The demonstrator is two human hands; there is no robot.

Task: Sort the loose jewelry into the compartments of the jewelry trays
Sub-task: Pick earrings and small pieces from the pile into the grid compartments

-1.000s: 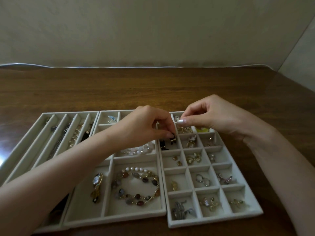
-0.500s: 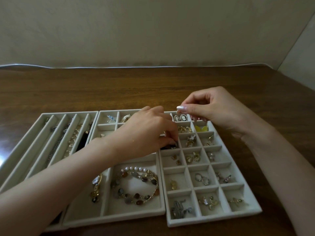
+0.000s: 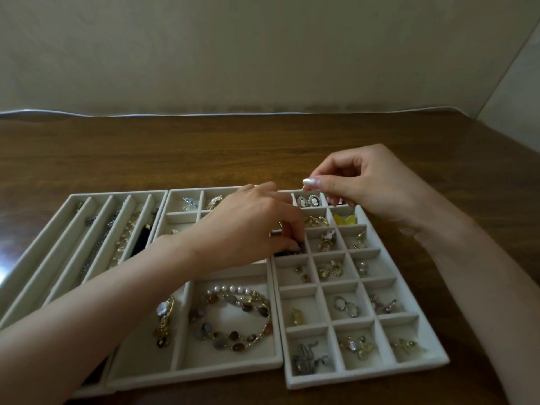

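Left hand (image 3: 248, 226): it reaches across the middle tray (image 3: 193, 378) to the left side of the grid tray (image 3: 365, 378).
Left fingers: curled in tight, thumb and fingertips pinching a dark piece (image 3: 287, 252).
Dark piece: it sits low in a small square box of the grid tray, right under the left fingertips. It is mostly hidden, so its kind cannot be told.
Right hand (image 3: 368, 188): it is up in the air over the far end of the grid tray, apart from the left hand.
Right fingers: curled in, with the thumb tip and pointer tip pressed together. Nothing shows between them, though a very tiny piece may be hidden there.
Cameo earrings (image 3: 308, 201): two of them, side by side in the box just below the right fingertips.
Yellow piece (image 3: 344, 220): in the box under the right palm, a little nearer than the right fingertips.
Bead bracelet (image 3: 233, 320): in a big box of the middle tray, well on the near side of the left fingers.
Long-slot tray (image 3: 76, 197): far out past the left wrist, with chains lying in its slots.
Table (image 3: 175, 153): brown wood, under all three trays.
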